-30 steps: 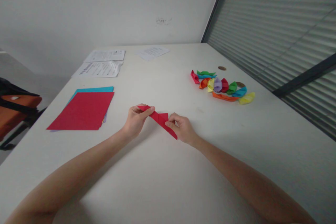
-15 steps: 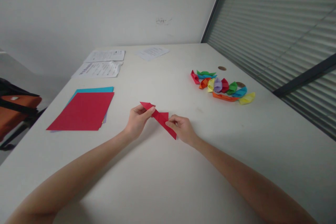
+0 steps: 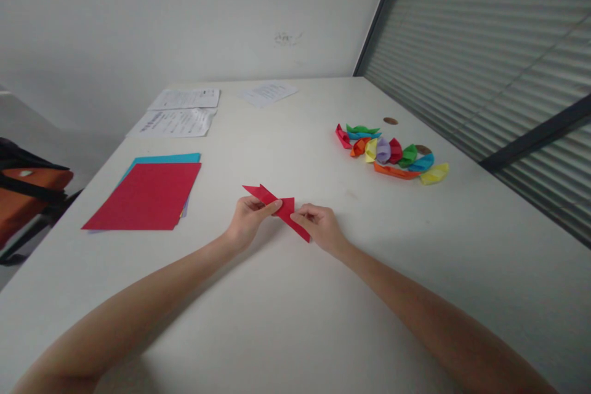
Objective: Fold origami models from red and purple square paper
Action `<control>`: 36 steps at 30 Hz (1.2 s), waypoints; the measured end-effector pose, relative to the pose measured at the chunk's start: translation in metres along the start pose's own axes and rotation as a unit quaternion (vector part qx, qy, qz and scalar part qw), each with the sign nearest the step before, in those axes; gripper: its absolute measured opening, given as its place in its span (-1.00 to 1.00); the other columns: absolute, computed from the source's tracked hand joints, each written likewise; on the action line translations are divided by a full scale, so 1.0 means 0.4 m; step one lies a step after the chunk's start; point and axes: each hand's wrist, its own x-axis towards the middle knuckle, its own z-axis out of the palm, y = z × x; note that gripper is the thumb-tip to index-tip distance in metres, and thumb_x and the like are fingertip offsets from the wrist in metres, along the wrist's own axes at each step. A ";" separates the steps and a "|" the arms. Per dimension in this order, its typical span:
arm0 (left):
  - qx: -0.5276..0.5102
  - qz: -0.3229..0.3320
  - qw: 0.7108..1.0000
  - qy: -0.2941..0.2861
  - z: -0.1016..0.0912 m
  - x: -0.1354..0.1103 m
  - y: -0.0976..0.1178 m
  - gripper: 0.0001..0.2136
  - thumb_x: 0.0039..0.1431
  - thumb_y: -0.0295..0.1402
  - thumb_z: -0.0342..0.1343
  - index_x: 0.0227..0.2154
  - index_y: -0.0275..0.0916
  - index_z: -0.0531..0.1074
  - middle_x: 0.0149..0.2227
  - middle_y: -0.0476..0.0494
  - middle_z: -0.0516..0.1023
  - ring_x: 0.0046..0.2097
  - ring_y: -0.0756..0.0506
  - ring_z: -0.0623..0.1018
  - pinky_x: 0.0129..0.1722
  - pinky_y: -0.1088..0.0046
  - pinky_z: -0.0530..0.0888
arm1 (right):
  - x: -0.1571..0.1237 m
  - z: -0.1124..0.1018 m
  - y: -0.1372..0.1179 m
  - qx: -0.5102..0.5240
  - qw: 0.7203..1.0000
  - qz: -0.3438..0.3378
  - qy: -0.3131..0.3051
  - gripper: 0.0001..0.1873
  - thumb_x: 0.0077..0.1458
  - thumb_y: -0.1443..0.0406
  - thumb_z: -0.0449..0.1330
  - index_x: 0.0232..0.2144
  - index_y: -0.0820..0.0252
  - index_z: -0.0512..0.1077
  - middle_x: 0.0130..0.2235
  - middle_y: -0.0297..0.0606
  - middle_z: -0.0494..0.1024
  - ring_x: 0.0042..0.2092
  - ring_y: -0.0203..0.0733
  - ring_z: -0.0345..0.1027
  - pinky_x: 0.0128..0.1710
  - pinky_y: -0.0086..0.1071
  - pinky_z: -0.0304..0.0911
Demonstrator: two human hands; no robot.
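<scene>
A folded strip of red paper (image 3: 282, 207) sits low over the white table (image 3: 286, 295), held at both ends. My left hand (image 3: 249, 219) pinches its left part, thumb on top, where two pointed flaps stick out. My right hand (image 3: 319, 225) pinches the right part, fingers curled over the paper; a red point juts out below the thumb. Both forearms reach in from the bottom corners.
A stack of flat sheets, red (image 3: 145, 195) on top with blue beneath, lies left. Printed white papers (image 3: 178, 121) lie at the far left. Several folded paper pieces of many colours (image 3: 390, 154) lie right, near the window blinds. An orange chair (image 3: 25, 194) stands beyond the left edge.
My left hand has slid right along the red paper, closer to my right hand, and the paper's left end has folded into two points. The right hand has hardly moved.
</scene>
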 end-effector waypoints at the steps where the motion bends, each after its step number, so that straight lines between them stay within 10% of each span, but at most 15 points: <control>1: -0.001 0.001 1.000 0.005 0.001 0.001 0.001 -0.83 -0.11 -0.30 0.39 -0.55 -0.29 0.58 -0.47 -0.14 0.60 -0.41 -0.02 0.51 -0.30 0.40 0.45 | 0.000 0.000 0.000 -0.007 1.000 -0.009 0.002 -0.75 0.04 0.12 0.24 -0.52 0.17 0.51 -0.50 -0.31 0.49 -0.46 -0.29 0.24 -0.41 -0.36 0.15; 20: -0.046 0.034 0.994 0.091 -0.006 0.026 0.048 -0.78 -0.30 -0.33 0.47 -0.62 -0.29 0.54 -0.52 -0.06 0.53 -0.42 0.02 0.46 -0.34 0.45 0.39 | -0.007 -0.003 -0.007 -0.058 0.992 -0.110 0.019 -0.74 0.15 0.18 0.18 -0.53 0.15 0.43 -0.51 -0.36 0.39 -0.42 -0.29 0.22 -0.35 -0.36 0.14; 36: 0.039 0.043 0.998 0.017 -0.008 0.008 0.043 -0.83 -0.17 -0.33 0.41 -0.63 -0.29 0.54 -0.59 -0.03 0.51 -0.50 0.06 0.41 -0.44 0.51 0.32 | -0.005 -0.009 -0.029 -0.053 0.984 -0.171 0.018 -0.75 0.18 0.23 0.16 -0.53 0.15 0.37 -0.49 -0.36 0.38 -0.38 -0.27 0.25 -0.33 -0.36 0.16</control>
